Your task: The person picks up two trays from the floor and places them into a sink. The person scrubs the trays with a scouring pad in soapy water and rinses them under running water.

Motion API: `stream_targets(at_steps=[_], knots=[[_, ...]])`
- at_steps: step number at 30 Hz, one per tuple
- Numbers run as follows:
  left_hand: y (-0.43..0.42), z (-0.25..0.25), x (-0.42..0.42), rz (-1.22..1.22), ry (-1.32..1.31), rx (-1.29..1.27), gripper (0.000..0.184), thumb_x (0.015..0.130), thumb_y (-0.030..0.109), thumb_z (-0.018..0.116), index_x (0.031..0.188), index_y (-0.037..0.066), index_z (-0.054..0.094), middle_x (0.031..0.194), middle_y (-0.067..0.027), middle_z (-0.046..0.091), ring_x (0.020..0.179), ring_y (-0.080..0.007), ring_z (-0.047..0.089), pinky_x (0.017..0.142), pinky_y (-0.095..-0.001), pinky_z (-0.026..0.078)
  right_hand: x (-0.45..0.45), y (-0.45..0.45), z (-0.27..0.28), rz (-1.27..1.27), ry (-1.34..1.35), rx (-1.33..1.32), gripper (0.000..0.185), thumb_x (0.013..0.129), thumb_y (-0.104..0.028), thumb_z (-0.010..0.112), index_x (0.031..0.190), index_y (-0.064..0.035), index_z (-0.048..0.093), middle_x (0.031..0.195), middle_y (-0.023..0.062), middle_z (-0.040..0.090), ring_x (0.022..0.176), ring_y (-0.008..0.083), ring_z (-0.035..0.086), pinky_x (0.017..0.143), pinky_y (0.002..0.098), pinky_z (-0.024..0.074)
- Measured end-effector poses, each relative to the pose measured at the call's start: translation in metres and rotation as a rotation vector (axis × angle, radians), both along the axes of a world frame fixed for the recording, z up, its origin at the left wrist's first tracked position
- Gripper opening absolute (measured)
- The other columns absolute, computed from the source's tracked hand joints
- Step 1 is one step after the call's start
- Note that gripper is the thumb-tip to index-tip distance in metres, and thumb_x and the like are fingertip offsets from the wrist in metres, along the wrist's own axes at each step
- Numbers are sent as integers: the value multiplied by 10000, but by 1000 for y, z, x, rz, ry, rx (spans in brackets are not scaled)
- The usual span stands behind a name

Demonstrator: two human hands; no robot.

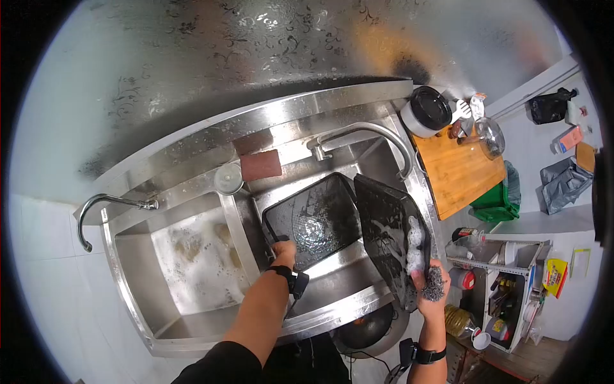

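Observation:
My left hand [283, 254] is closed on the left edge of a wet black tray [323, 221], which lies in the right sink basin with water pooled on it. A second black tray [385, 237] leans tilted against the basin's right side, with white suds [414, 246] along its right side. At this tray's lower right corner is my right hand [430, 302], its fingers closed around a grey steel wool scrubber [433, 285]. The thumb touches the tray's edge.
Cloudy, soapy water fills the left basin [198, 265]. A curved faucet [377, 131] arches over the right basin; another faucet [102, 200] is at far left. A brown-red cloth or pad [261, 165] lies on the ledge. A wooden board [457, 169] and shelf rack [511, 275] stand right.

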State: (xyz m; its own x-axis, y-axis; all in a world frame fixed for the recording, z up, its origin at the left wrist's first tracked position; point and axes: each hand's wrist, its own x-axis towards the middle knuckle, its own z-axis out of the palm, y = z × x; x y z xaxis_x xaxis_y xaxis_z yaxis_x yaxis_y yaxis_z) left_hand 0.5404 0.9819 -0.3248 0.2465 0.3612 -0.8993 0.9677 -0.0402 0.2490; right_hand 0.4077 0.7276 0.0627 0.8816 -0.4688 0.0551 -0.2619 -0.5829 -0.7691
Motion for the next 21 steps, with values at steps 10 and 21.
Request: stream_targets(at_steps=[10, 21], knots=[[11, -4, 8, -245, 139, 325, 678, 807, 299, 723, 1353, -20, 477, 1372, -236, 536, 1273, -377, 546, 1056, -439, 463, 1, -34, -49, -95, -75, -68, 272, 847, -36, 774, 1067, -27, 614, 803, -22, 553, 729, 110, 499, 688, 276, 431], [-9, 185, -1, -556, -690, 141, 295, 728, 176, 675, 891, -70, 683, 859, -313, 680, 867, -455, 684, 817, -485, 529, 21, -59, -37, 61, 1, -110, 238, 834, -35, 746, 1027, -4, 610, 661, 34, 552, 605, 116, 489, 580, 309, 425]])
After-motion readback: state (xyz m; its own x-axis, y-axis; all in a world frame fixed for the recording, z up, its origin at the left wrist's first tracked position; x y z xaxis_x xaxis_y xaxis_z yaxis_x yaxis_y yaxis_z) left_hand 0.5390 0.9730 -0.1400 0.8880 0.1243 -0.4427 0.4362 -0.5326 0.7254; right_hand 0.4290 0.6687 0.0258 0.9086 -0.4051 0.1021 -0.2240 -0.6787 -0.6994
